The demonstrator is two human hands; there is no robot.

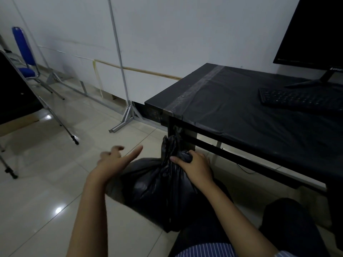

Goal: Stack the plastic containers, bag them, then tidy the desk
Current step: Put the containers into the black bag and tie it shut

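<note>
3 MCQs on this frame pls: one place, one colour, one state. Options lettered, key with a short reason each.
1. Where is the keyboard?
A) on the desk
B) on the floor
C) on the blue chair

2. What colour is the bag?
A) white
B) black
C) blue

3. What is the right hand doing?
A) resting flat on the desk
B) hanging idle
C) gripping the bag's bunched neck

Key: 1 A, it lies on the desk before the monitor. 2 B, glossy black plastic. 3 C, fingers curl round the gathered top; the left hand is open beside it.
</note>
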